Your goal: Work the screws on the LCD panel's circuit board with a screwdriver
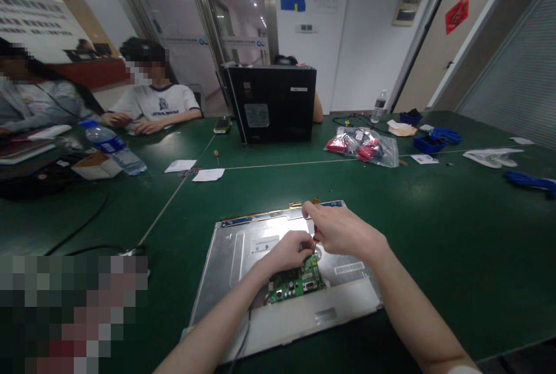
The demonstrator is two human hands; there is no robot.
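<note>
Just under my left hand [290, 251] lies a green circuit board [296, 283] on the metal back of a display panel [243, 258]. My fingers pinch together at its top edge, hiding what they grip. My right hand [343, 230], touching the left, is closed on a red-handled tool [315, 234], mostly covered.

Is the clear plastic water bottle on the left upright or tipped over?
Tipped over: the clear plastic water bottle lies on its side on the green table, blue cap pointing left.

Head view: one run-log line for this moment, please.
left hand: on green circuit board | right hand: gripping red-handled tool, tip hidden | metal panel: flat on green table
</note>
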